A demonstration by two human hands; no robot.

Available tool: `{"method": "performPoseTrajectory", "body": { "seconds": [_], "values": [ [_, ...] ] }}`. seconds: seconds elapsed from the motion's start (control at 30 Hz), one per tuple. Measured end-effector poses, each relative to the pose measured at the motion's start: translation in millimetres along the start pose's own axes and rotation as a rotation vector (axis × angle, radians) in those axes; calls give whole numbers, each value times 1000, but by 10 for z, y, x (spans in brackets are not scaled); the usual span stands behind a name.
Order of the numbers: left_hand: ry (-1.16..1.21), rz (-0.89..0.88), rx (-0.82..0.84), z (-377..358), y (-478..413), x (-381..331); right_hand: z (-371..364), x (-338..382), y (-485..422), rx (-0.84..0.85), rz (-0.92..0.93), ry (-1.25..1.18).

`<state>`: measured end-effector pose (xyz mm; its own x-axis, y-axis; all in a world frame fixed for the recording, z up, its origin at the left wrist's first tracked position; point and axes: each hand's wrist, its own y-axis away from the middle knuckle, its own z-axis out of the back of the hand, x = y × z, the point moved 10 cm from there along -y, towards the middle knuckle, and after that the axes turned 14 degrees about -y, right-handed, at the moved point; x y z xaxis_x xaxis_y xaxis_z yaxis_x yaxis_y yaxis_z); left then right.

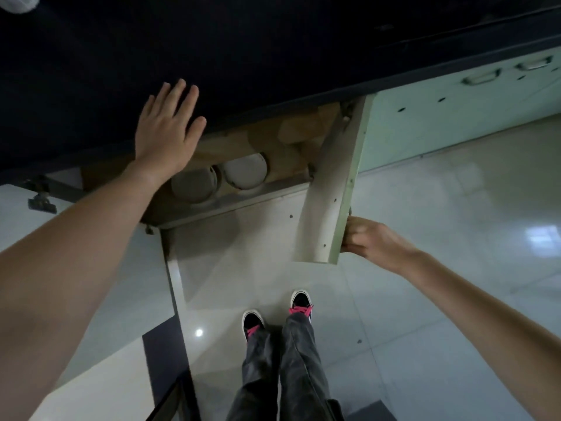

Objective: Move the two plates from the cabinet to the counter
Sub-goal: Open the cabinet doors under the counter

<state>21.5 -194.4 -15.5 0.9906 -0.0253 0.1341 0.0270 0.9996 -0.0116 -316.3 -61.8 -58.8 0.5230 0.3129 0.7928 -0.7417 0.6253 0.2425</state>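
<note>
Two white plates lie side by side inside the open lower cabinet (pixel 230 202), one at left (pixel 194 185) and one at right (pixel 246 171), partly hidden under the counter edge. The dark counter (pixel 273 41) overhangs them. My left hand (pixel 167 132) rests flat with fingers spread on the counter's front edge, above and left of the plates. My right hand (pixel 373 238) grips the outer edge of the right cabinet door (pixel 331 192), which stands swung out toward me.
The left cabinet door (pixel 91 268) is also swung open, near my left forearm. Closed pale green drawers with handles (pixel 479 79) run to the right. My feet in black shoes with pink laces (pixel 276 317) stand on glossy floor tiles in front of the cabinet.
</note>
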Motion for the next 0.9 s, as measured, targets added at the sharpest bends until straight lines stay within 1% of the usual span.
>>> {"method": "performPoseTrajectory", "body": {
  "seconds": [0.1, 0.23, 0.37, 0.43, 0.53, 0.57, 0.6, 0.63, 0.7, 0.73, 0.77, 0.8, 0.9],
  "values": [
    [4, 7, 6, 6, 0, -10, 109, -65, 208, -27, 78, 1],
    [5, 35, 43, 1, 3, -6, 109, -71, 243, -32, 173, 111],
    [19, 64, 85, -11, 9, -10, 91, -40, 234, -84, 214, 123],
    [23, 85, 108, -38, 8, -8, 218, -31, 299, -212, 196, 136],
    [46, 105, 127, -64, 4, -13, 649, 97, 370, -537, 201, 123],
    [49, 111, 128, -67, 4, -10, 750, 178, 329, -595, 213, 123],
    [54, 117, 131, -74, 9, -5, 784, 249, 238, -590, 216, 138],
    [58, 122, 132, -77, 7, -3, 764, 294, 106, -523, 208, 164],
    [58, 124, 129, -81, -6, -2, 619, 277, -157, -324, 155, 211],
    [57, 126, 126, -87, -7, 0, 546, 237, -249, -260, 125, 216],
    [56, 128, 123, -94, -8, 8, 511, 193, -311, -240, 101, 201],
    [53, 130, 119, -99, -5, 15, 515, 152, -347, -261, 85, 169],
    [53, 134, 104, -103, -10, 18, 577, 59, -324, -365, 80, 125]
  ]
}}
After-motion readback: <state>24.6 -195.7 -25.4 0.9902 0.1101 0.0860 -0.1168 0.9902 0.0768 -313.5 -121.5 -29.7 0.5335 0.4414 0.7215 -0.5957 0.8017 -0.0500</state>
